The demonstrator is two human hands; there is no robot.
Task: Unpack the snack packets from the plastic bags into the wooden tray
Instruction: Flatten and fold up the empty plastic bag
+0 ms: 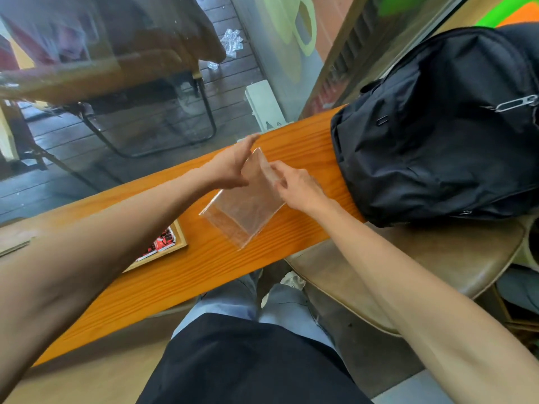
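Note:
A clear plastic bag [243,209] lies on the orange wooden counter [204,275], its far end lifted. My left hand [230,167] grips the bag's upper left edge with the fingers stretched out. My right hand [297,186] pinches the upper right edge. The bag looks see-through with nothing visible inside. A wooden tray [179,239] sits to the left, mostly hidden under my left forearm, with red and black snack packets [162,243] in it.
A large black backpack [437,126] rests on the counter's right end and on a brown padded seat [423,258]. A glass pane runs along the counter's far edge. My legs are below the counter's near edge.

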